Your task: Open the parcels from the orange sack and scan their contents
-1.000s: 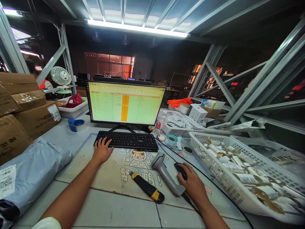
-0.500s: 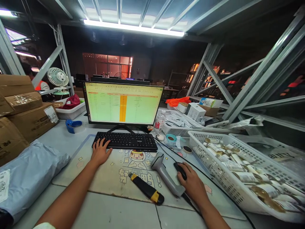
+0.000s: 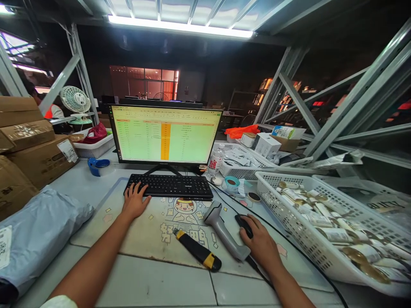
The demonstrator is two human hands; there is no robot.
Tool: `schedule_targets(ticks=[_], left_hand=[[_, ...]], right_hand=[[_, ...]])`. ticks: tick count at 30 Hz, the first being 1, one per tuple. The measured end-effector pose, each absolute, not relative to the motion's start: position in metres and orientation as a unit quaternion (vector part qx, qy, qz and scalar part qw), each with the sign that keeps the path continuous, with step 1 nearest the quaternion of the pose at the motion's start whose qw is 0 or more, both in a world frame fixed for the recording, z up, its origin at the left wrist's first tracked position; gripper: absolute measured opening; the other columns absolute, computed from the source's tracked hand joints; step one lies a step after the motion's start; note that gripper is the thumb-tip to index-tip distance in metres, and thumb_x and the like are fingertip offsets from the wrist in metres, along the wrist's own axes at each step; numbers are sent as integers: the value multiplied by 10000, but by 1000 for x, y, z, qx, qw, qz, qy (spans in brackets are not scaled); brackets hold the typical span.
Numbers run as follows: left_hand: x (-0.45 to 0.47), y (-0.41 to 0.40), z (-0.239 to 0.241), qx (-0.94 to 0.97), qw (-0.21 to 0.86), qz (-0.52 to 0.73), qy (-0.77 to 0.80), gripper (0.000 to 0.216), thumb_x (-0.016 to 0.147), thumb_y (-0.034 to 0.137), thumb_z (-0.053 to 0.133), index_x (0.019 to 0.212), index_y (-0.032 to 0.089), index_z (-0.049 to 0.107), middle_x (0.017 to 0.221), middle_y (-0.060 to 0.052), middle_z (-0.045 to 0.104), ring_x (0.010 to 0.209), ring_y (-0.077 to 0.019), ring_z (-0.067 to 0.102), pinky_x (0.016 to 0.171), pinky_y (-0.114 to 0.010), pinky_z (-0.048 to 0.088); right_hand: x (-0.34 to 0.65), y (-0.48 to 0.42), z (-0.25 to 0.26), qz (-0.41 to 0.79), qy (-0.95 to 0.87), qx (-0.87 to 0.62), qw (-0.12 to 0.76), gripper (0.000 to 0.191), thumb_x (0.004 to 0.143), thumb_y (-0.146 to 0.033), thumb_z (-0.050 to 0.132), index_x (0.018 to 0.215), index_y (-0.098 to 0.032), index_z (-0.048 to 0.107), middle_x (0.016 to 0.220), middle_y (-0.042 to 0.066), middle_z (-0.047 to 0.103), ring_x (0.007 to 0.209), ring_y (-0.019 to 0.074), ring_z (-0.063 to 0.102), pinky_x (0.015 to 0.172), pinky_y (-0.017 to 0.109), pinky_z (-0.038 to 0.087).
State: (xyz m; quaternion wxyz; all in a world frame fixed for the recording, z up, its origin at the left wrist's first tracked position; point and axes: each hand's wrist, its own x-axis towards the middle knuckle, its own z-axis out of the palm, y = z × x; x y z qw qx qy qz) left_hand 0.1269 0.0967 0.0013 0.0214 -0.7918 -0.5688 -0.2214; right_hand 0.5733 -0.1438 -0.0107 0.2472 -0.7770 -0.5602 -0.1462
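Note:
My left hand (image 3: 134, 201) lies with its fingers spread on the left end of a black keyboard (image 3: 170, 187). My right hand (image 3: 261, 244) is cupped over a black mouse (image 3: 243, 224) on the printed desk mat (image 3: 150, 233). Behind the keyboard a monitor (image 3: 165, 134) displays a green and orange spreadsheet. A grey barcode scanner (image 3: 223, 231) lies just left of my right hand, and a yellow-and-black utility knife (image 3: 197, 251) rests on the mat between my arms.
A white basket (image 3: 289, 233) full of several small tubes stands at the right. A grey mailer bag (image 3: 38, 235) and cardboard boxes (image 3: 28, 149) fill the left. Tape rolls (image 3: 231, 183), a water bottle (image 3: 215, 161), a fan (image 3: 75, 102) and more baskets sit behind. A person in orange (image 3: 51, 111) is far left.
The view has shifted slightly; both hands stay where they were, left on the keyboard, right on the mouse.

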Motion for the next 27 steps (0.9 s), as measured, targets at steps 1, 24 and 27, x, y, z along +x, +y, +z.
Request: schedule_targets(ticks=[1,24,27], left_hand=[[127,97,1,-791,22,-221,-570,580,995,519,467,1523,284,512,1635,-97,392,1526,-378,259,1235,-570,209],[126,98,-1,-788,30,-238,-567,604,985,514,480,1521,236,515,1616,-118,423,1513,-393,288,1229,-582,232],[126,99,-3,-788,31,-243,-565,606,985,516,475,1522,236,511,1618,-119,421,1515,-393,286,1225,-585,239]], right_hand=[[573,-144,-10,-145,-560,-777,247,486,941,-453,402,1271,-208,663,1421,117,602,1217,314,638,1004,482,557],[574,-145,-12,-151,-561,-774,254,456,935,-436,445,1269,-217,665,1418,117,603,1209,313,644,987,481,570],[575,-144,-12,-147,-562,-775,250,457,942,-443,440,1279,-228,661,1432,113,592,1213,319,640,965,488,580]])
